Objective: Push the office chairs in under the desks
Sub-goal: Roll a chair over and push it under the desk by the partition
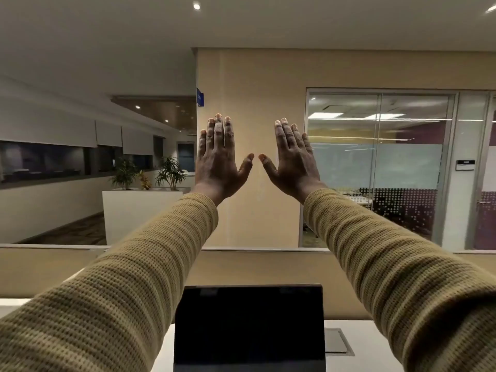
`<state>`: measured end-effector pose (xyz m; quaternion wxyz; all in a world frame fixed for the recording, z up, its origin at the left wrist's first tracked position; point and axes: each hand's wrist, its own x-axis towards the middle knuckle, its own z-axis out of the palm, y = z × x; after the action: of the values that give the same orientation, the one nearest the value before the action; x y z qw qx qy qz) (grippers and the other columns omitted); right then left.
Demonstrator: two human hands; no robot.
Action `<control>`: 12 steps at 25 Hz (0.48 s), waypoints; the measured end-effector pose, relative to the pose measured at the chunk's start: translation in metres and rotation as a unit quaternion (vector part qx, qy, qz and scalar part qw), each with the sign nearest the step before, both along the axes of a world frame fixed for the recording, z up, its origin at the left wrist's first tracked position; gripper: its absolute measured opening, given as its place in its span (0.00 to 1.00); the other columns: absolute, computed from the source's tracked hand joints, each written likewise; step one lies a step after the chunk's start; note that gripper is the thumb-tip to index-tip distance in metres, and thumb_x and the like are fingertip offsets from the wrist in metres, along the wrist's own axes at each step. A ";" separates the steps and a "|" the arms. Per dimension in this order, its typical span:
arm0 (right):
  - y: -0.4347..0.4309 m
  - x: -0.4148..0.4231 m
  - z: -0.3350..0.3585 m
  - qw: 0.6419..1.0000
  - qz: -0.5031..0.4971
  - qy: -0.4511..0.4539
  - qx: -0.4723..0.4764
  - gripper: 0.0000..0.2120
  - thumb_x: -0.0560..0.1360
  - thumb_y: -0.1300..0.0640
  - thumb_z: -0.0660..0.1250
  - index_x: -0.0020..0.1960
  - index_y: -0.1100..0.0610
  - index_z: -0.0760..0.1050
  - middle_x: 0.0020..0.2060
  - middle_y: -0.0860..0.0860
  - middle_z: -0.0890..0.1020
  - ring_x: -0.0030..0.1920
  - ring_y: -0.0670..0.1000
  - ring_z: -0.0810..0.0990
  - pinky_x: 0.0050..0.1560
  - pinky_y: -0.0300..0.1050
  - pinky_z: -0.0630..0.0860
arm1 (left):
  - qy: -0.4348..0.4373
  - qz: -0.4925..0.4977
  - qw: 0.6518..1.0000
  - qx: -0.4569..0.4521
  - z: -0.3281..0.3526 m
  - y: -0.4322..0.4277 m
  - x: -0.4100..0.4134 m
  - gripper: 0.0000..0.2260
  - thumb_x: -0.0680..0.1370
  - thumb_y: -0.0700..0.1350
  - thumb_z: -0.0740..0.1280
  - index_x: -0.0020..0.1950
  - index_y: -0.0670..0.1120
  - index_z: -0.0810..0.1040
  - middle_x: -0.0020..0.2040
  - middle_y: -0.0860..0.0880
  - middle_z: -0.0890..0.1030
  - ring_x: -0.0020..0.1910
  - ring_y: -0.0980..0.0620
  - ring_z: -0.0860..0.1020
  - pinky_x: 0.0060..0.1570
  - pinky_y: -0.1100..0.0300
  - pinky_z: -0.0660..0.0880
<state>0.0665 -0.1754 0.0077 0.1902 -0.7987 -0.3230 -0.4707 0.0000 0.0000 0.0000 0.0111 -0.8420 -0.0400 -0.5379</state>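
We raise left hand (218, 159) at 11 o'clock, right hand (291, 159) at 1, both flat, fingers spread, holding nothing. Dark monitor (249, 327) at 6 on desk (375, 345); chairs probably below frame.

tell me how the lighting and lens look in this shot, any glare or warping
Head view: dim, warm indoor light from recessed ceiling spotlights; the glass partition mirrors ceiling light strips as bright streaks; the dark monitor shows only faint reflections; wide-angle stretch swells the sleeves at the lower corners, while the left hand and right hand, both open and raised, stay reasonably sharp.
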 end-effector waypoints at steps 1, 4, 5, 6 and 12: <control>0.003 -0.001 -0.006 1.000 -0.007 0.001 -0.003 0.37 0.81 0.38 0.54 0.81 0.56 0.46 0.80 0.56 0.50 0.80 0.57 0.47 0.78 0.56 0.47 | 0.005 0.007 1.000 -0.003 -0.006 0.001 -0.001 0.39 0.80 0.65 0.50 0.82 0.42 0.42 0.83 0.40 0.44 0.82 0.43 0.42 0.80 0.47 0.43; 0.011 -0.004 -0.026 0.999 -0.025 0.022 -0.029 0.37 0.81 0.38 0.53 0.81 0.56 0.44 0.81 0.56 0.49 0.80 0.57 0.46 0.79 0.55 0.46 | 0.031 0.018 0.999 0.000 -0.027 0.009 -0.007 0.39 0.80 0.65 0.50 0.82 0.42 0.42 0.82 0.40 0.44 0.82 0.42 0.43 0.80 0.45 0.44; 0.015 -0.004 -0.034 0.999 -0.026 0.030 -0.034 0.37 0.81 0.38 0.52 0.81 0.56 0.44 0.81 0.55 0.49 0.80 0.56 0.46 0.79 0.55 0.46 | 0.038 0.017 0.999 -0.001 -0.036 0.013 -0.007 0.39 0.80 0.65 0.50 0.82 0.42 0.42 0.82 0.40 0.44 0.81 0.42 0.43 0.80 0.45 0.44; 0.019 -0.006 -0.043 0.998 -0.026 0.037 -0.040 0.37 0.81 0.38 0.52 0.81 0.56 0.44 0.81 0.55 0.48 0.80 0.56 0.46 0.79 0.55 0.46 | 0.047 0.019 0.999 -0.002 -0.045 0.016 -0.008 0.39 0.80 0.65 0.50 0.82 0.42 0.41 0.82 0.40 0.44 0.81 0.42 0.42 0.80 0.46 0.43; 0.036 -0.013 -0.102 0.992 -0.033 0.098 -0.067 0.37 0.81 0.37 0.51 0.81 0.56 0.42 0.81 0.55 0.47 0.80 0.56 0.45 0.79 0.54 0.44 | 0.099 0.015 0.995 -0.016 -0.108 0.033 -0.012 0.39 0.80 0.64 0.51 0.82 0.41 0.41 0.82 0.39 0.44 0.82 0.42 0.43 0.80 0.47 0.42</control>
<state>0.0537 -0.1398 -0.0947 0.1511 -0.8620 -0.3074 -0.3738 -0.0122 0.0329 -0.1077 0.0094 -0.8903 -0.0602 -0.4513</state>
